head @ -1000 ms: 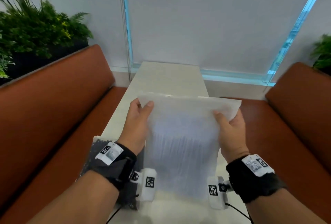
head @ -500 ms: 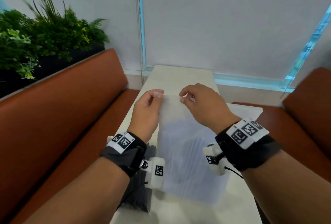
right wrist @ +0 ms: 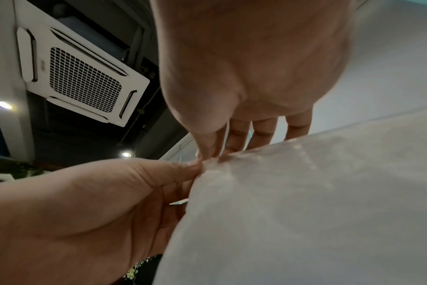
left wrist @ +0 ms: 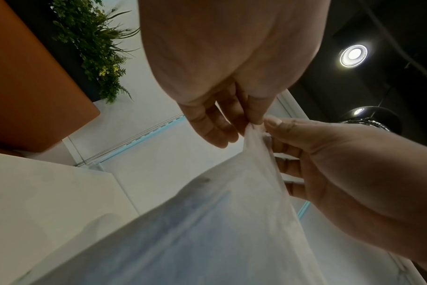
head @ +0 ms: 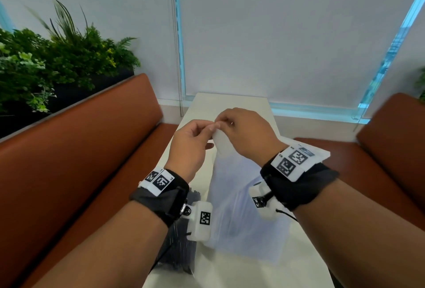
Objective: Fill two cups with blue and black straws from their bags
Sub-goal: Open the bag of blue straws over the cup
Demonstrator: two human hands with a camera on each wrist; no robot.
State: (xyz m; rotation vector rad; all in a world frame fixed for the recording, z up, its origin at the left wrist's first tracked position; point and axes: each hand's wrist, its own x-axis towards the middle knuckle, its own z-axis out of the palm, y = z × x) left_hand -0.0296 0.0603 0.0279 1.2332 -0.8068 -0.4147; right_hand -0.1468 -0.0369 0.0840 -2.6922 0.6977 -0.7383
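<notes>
A frosted bag of blue straws [head: 239, 198] is held upright over the white table [head: 230, 103]. My left hand [head: 210, 127] pinches its top left corner between thumb and forefinger. My right hand [head: 221, 124] pinches the same corner right beside it, fingertips nearly touching. The left wrist view shows both pinches meeting at the bag's tip [left wrist: 252, 125], with blue straws faintly visible lower in the bag [left wrist: 207, 221]. In the right wrist view the corner [right wrist: 208, 161] sits between both thumbs. A bag of black straws [head: 181, 248] lies on the table under my left wrist. No cups are in view.
Brown padded benches flank the narrow table, one at the left [head: 80, 149] and one at the right [head: 391, 145]. Green plants [head: 46, 64] stand behind the left bench. A white blind [head: 287, 34] covers the window beyond the table's far end.
My right hand left the bag's top right corner and came across to the top left corner beside my left hand. The two pinches have since closed up together.
</notes>
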